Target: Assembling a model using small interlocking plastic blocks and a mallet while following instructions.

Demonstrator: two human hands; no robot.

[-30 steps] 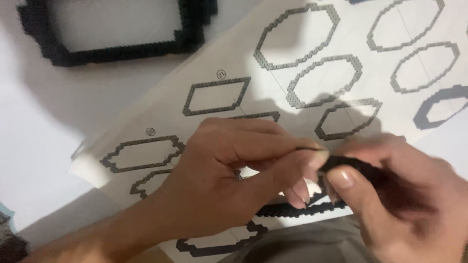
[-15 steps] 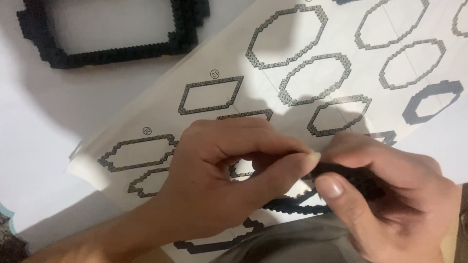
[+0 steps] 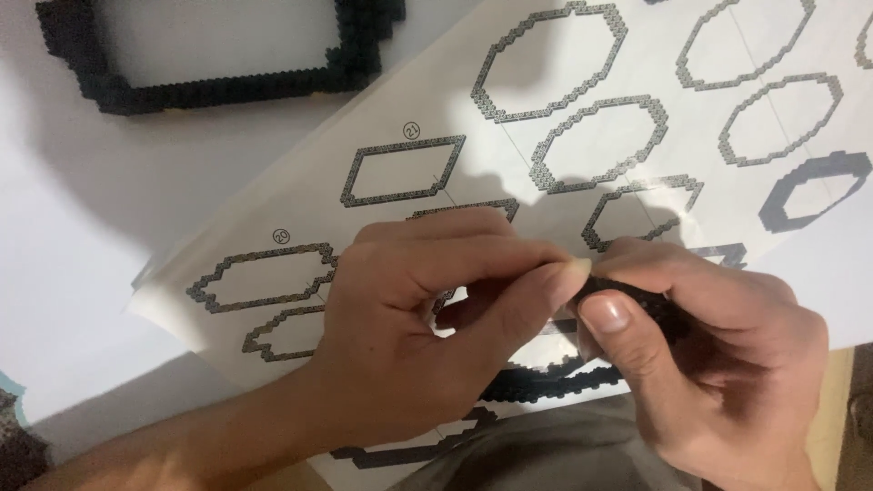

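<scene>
My left hand (image 3: 427,318) and my right hand (image 3: 718,355) meet over a white instruction sheet (image 3: 546,55) printed with grey ring-shaped outlines. Between the fingertips of both hands sits a small black brick piece (image 3: 641,295), mostly covered by my right thumb and fingers. My left thumb and forefinger pinch its left end. A curved black brick strip (image 3: 546,382) lies on the sheet just under my hands, partly hidden.
A large black rectangular frame of small bricks (image 3: 218,86) lies at the top left on the white table. Grey cloth (image 3: 546,455) shows at the bottom edge. A bit of wooden surface (image 3: 841,427) appears at the lower right.
Both hands have shifted slightly left and down in view while staying pinched on the small black piece. The fingers have closed tighter around it.
</scene>
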